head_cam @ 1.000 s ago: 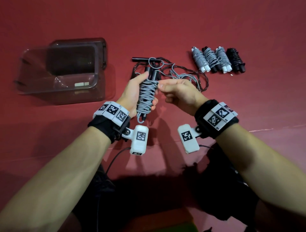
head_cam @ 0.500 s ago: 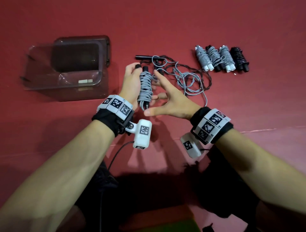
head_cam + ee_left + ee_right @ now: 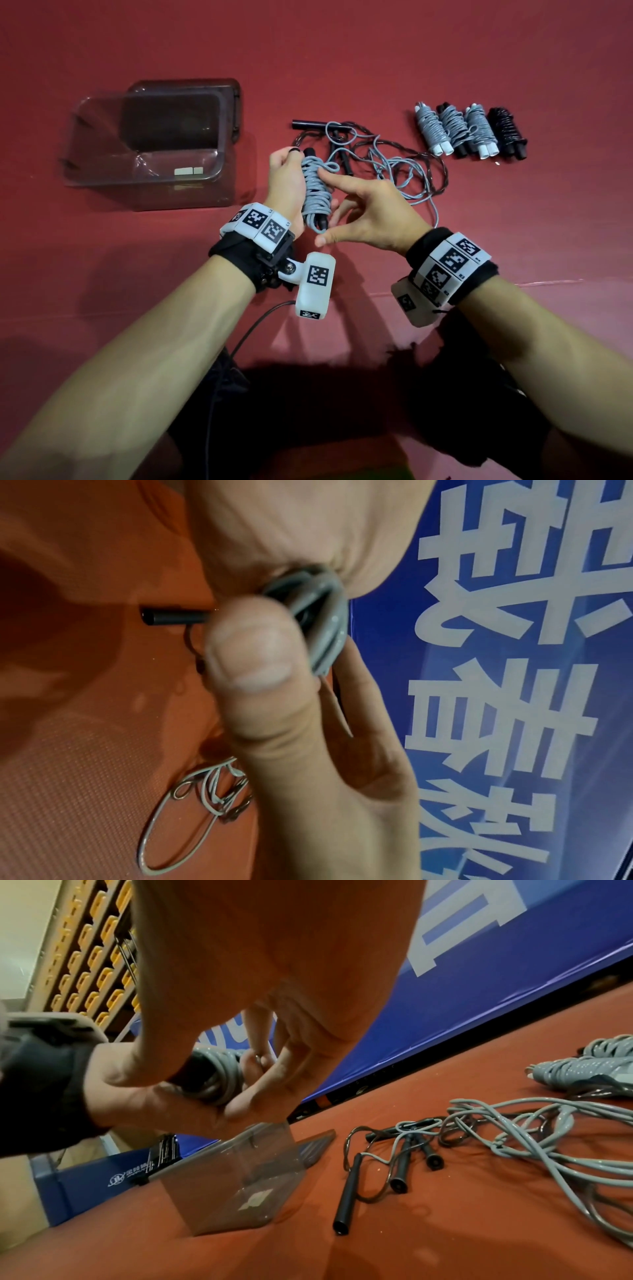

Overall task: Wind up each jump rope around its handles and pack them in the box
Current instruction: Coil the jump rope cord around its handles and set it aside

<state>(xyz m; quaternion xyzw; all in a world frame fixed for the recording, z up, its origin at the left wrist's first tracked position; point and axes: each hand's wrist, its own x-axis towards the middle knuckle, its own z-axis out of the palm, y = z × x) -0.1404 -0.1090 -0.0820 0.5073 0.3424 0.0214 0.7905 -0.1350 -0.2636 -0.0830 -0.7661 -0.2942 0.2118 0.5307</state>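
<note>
My left hand (image 3: 286, 178) grips a grey jump rope bundle (image 3: 317, 192) wound round its black handles, held upright above the red mat. In the left wrist view the thumb (image 3: 253, 653) presses on the grey coils (image 3: 318, 610). My right hand (image 3: 363, 212) is spread beside the bundle, its index fingertip touching the coils near the top loop; it holds nothing. The clear plastic box (image 3: 147, 178) stands to the left, with nothing but a label inside. A tangle of loose grey and dark ropes (image 3: 394, 161) with black handles (image 3: 347, 1191) lies behind the hands.
Several wound bundles (image 3: 469, 130), grey and black, lie in a row at the far right. The box's lid (image 3: 212, 89) lies under or behind the box. A blue banner (image 3: 445, 988) borders the mat's far edge.
A second ago my right hand pinched the rope at the bundle. It has let go and spread open, one finger on the coils. The left hand turned the bundle more upright.
</note>
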